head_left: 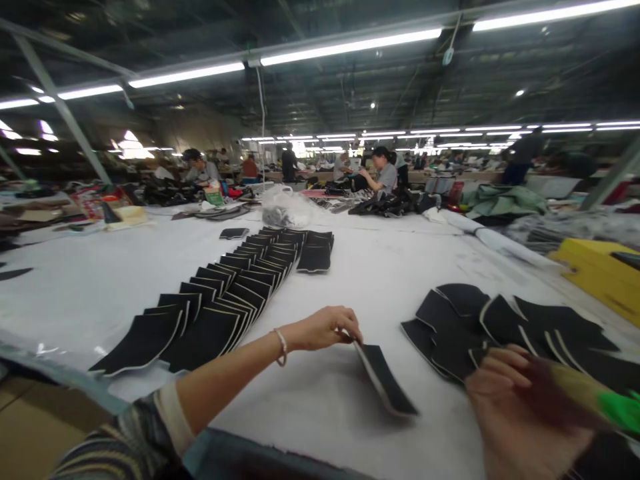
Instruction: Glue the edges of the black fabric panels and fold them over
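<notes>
My left hand (325, 328), with a beaded bracelet at the wrist, pinches one end of a black fabric panel (387, 380) with a pale cut edge. The panel tilts down from the fingers towards the white table (310, 427). At the lower right, my right hand (520, 413) is curled round a blurred tool with a brownish body (565, 390) and a bright green part; its kind I cannot make out. Just beyond that hand lies a loose pile of black panels (450, 327). Overlapping rows of similar panels (210, 333) fan out to the left of my left hand.
A short stack of black panels (315, 257) and a single small piece (234, 233) lie farther back. A yellow box (600, 273) stands at the right edge. Clear plastic bags (285, 207) rest mid-table. Co-workers (387, 173) sit beyond the table.
</notes>
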Demonstrator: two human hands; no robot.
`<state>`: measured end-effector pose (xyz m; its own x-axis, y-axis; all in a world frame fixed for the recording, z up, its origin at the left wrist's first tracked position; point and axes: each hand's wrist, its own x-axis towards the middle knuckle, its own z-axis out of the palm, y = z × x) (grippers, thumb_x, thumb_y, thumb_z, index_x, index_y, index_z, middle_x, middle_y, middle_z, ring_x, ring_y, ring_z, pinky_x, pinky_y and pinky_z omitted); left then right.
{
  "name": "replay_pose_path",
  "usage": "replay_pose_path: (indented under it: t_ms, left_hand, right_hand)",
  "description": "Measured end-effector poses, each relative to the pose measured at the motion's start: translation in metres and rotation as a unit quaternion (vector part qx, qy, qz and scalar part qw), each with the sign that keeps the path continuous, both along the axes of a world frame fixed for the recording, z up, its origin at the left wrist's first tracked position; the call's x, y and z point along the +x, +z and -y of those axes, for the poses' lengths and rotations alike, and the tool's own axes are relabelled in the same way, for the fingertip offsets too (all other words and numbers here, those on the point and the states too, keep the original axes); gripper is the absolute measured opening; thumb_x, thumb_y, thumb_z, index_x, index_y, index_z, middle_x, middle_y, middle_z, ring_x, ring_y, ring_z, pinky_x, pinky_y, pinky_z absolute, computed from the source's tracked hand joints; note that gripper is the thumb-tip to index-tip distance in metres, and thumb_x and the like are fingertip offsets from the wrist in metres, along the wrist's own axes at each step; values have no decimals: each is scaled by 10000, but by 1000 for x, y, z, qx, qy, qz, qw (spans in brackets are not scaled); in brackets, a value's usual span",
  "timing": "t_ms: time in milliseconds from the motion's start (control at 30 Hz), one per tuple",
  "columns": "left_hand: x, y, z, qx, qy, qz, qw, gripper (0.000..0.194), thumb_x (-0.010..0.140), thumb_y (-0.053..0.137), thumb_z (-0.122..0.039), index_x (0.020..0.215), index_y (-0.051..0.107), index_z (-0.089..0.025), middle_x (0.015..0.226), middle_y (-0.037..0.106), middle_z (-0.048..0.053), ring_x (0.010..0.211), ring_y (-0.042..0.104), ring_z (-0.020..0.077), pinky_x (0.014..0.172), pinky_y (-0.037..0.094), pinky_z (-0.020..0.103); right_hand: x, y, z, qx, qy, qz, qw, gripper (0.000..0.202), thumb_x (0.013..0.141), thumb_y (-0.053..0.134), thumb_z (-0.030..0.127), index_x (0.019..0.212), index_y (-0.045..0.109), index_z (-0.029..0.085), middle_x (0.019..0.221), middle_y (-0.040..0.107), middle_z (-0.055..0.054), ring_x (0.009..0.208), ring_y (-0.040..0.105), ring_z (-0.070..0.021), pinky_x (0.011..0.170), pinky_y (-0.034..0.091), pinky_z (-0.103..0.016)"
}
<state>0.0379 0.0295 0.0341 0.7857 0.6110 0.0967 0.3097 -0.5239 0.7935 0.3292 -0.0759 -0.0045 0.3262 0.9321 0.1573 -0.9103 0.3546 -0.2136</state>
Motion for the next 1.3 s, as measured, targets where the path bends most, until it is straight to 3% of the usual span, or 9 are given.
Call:
replay_pose_path:
  t_ms: [200,333,433,500,633,767,967,1100,1300]
  left_hand:
    - [-32,-17,2,36,67,-134,988,289,801,513,-104,786,766,-243,1017,679,80,1051,574,267,1009,407,369]
    - [-5,-24,18,84,165,-138,973,311,854,541,-285,1105,708,-210,1197,633,129,1165,511,318,1061,353,431]
    - [25,-32,55,115,137,-193,965,662,774,634,-501,1350,542,-187,1359,535,156,1218,458,353,1052,354,462]
    - [33,-36,73,148,112,-246,951,741,744,649,-491,1396,490,-175,1439,456,181,1263,403,383,1051,331,512]
    - [14,-36,65,188,80,-303,931,638,739,615,-323,1367,536,-234,1444,459,141,1249,413,370,1006,351,541]
    - [-11,-30,48,168,116,-297,933,492,791,534,-214,1274,624,-224,1314,548,122,1171,486,304,987,411,427]
    - [5,-32,66,123,176,-301,929,473,800,569,-346,1241,604,-178,1340,494,148,1100,546,313,898,467,393]
    - [10,-29,67,123,149,-332,923,430,789,538,-276,1194,619,-157,1305,503,164,990,601,299,851,482,394]
    - [9,-23,68,139,127,-346,919,413,771,541,-246,1160,613,-130,1278,496,181,1069,567,326,849,497,398]
  right_hand:
    - [-6,-2,-5,5,36,-40,999,544,580,672,380,1071,534,190,826,602,7,590,587,-100,520,550,-217]
    - [-7,-9,-8,-11,61,-2,998,566,610,706,493,1070,550,203,854,634,-6,639,604,-118,551,559,-246]
    - [-7,-13,-10,-20,63,16,998,582,640,700,569,1060,567,189,876,650,-27,677,622,-131,584,576,-259]
    - [-8,-15,-11,-22,61,19,998,581,663,685,598,1052,577,180,882,656,-38,690,630,-135,592,583,-263]
    - [-9,-17,-13,-27,72,28,997,601,692,664,636,1043,596,154,880,669,-57,699,644,-141,604,595,-266]
    - [-10,-21,-14,-39,83,53,994,641,700,649,676,1037,626,131,911,697,-89,747,688,-168,650,614,-290]
    - [-16,-26,-18,-86,47,85,992,570,760,627,643,1009,660,131,895,741,-109,790,733,-217,681,632,-341]
    - [-20,-27,-20,-116,30,94,988,525,771,648,599,994,663,124,842,742,-103,749,732,-232,641,637,-366]
    - [-21,-25,-19,-121,36,94,987,529,794,625,592,1026,654,118,833,742,-98,719,730,-229,619,640,-371]
